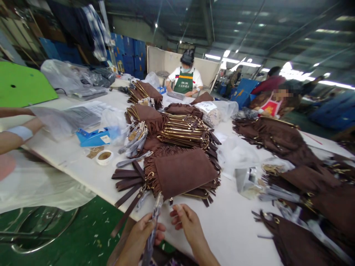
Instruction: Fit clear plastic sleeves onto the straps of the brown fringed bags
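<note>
My left hand (141,231) is closed around a strap wrapped in clear plastic (155,218), which hangs down toward my lap. My right hand (189,221) is beside it, thumb and fingers pinched together close to a small metal clasp (171,201); whether the fingers hold it is too small to tell. Just beyond both hands lies a brown fringed bag (183,171), flat on top of a stack of similar bags. Dark brown strap ends (129,184) with gold hardware fan out from the stack's left side.
Bags with gold-coloured frames (184,131) are piled farther back on the white table (222,221). A blue tape dispenser (95,136) and a tape roll (104,157) lie left. More brown bags (299,173) cover the right. Co-workers sit across, and another person's arm (19,136) reaches in from the left.
</note>
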